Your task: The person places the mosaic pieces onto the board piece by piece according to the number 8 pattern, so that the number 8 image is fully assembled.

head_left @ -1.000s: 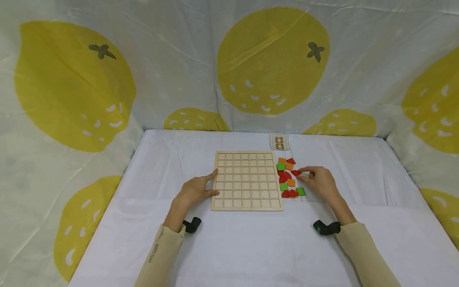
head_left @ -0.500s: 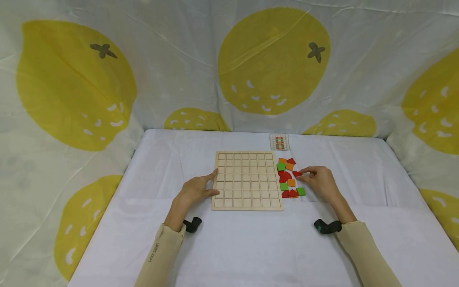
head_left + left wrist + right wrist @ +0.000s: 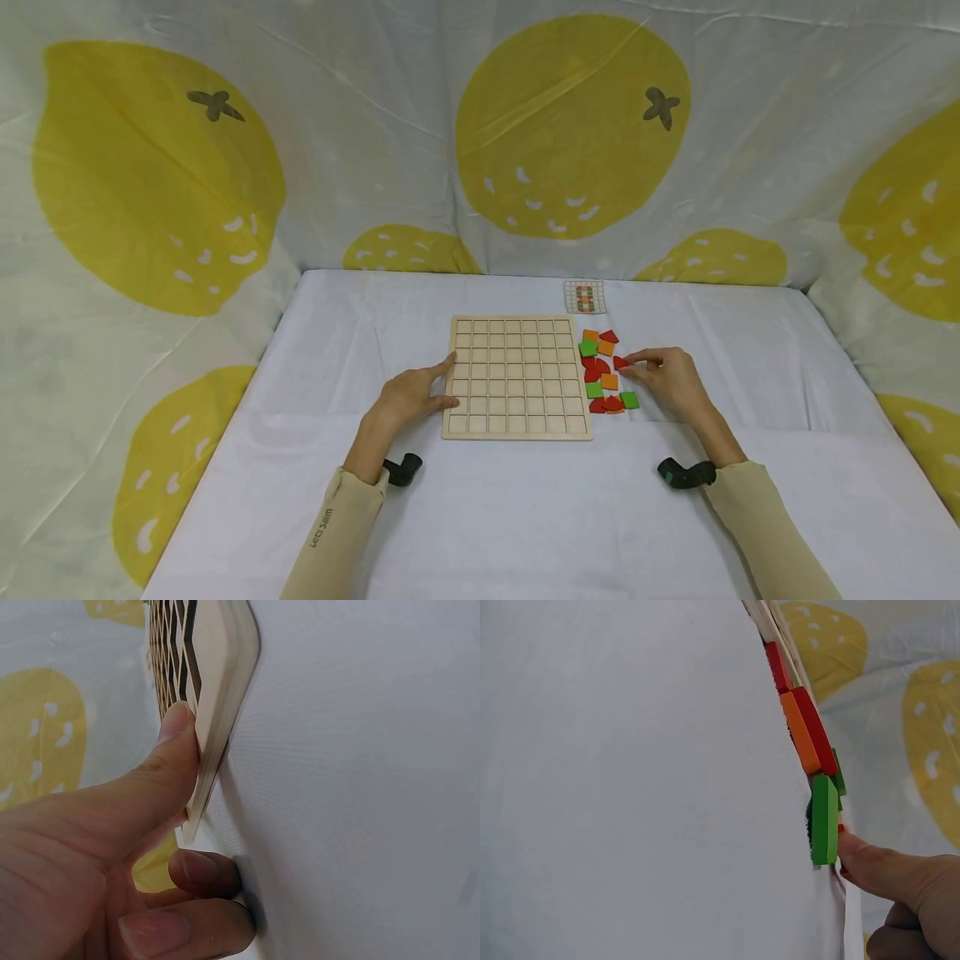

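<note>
A square wooden grid board (image 3: pixel 517 379) lies flat on the white tabletop, its cells bare. My left hand (image 3: pixel 408 395) rests at its left edge, thumb and index finger spread along the rim. In the left wrist view the thumb (image 3: pixel 177 731) presses on the board's frame (image 3: pixel 221 682), while other fingers curl loosely below it. Just right of the colourful pieces, my right hand (image 3: pixel 667 379) pinches a small red piece (image 3: pixel 619 362) with a curved side between thumb and index finger. A green square tile (image 3: pixel 824 821) partly hides that pinch in the right wrist view.
Several red, orange (image 3: pixel 609 382) and green (image 3: pixel 629 401) wooden pieces lie along the board's right edge, some overlapping. A small printed pattern card (image 3: pixel 585 297) lies behind them. Lemon-print cloth (image 3: pixel 570 125) walls in the table's back and sides.
The red piece has turned and shifted slightly right in my right hand's fingertips. My left hand and the board stay in place.
</note>
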Action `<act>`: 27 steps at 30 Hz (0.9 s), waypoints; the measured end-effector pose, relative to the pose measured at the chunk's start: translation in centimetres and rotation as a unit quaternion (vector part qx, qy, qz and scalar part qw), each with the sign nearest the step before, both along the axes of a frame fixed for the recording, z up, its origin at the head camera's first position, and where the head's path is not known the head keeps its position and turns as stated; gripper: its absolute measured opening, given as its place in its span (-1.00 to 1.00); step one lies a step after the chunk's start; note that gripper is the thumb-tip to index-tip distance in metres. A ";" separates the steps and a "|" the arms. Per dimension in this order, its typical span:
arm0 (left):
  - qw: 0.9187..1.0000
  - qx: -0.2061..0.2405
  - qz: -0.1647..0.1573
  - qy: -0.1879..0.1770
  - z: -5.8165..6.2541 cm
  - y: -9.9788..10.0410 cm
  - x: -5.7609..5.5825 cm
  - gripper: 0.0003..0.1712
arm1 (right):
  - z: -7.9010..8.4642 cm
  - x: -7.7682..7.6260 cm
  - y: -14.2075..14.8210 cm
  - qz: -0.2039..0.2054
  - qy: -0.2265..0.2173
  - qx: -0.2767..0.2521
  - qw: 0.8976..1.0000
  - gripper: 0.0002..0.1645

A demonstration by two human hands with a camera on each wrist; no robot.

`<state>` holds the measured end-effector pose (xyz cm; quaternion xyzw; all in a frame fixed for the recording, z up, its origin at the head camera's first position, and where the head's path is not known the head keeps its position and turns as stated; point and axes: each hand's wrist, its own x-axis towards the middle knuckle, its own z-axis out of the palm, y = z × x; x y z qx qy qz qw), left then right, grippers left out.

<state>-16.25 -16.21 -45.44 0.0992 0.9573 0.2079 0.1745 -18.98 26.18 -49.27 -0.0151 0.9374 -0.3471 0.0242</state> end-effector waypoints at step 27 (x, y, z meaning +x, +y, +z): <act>1.000 0.001 0.006 -0.007 0.0 0.1 0.0 -0.03 | 1.8 -2.6 -9.2 0.071 0.034 -0.065 0.995 -0.66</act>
